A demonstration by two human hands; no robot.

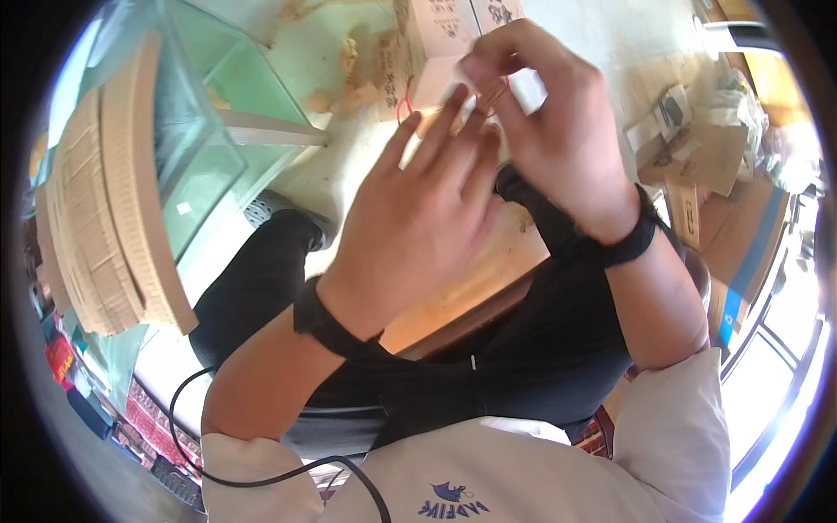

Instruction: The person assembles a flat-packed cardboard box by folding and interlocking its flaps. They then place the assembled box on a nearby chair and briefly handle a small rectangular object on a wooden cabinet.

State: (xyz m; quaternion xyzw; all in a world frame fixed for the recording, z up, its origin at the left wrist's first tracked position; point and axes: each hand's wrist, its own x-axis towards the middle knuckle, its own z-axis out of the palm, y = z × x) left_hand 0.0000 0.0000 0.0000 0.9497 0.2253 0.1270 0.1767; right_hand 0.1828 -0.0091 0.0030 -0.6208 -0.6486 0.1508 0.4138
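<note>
My left hand (418, 205) is raised in front of me, back up, with its fingers fanned forward and bent a little at the tips. A thin red cord (404, 103) loops out beside its little finger and passes behind the fingers. Just beyond and to the right, my right hand (571, 122) is closed in a pinch, thumb against forefinger, close above the left fingertips. A bit of the same red shows by the right thumb. The cord between the hands is mostly hidden. Both wrists wear black bands. Below the hands is a light wooden surface (475, 283), between my knees.
A printed cardboard box (427, 57) stands on the floor ahead. At left are greenish glass panels (205, 139) and a stack of cardboard strips (96, 209). More cardboard boxes, one with blue tape (745, 270), are at right. A black cable (253, 482) crosses my left sleeve.
</note>
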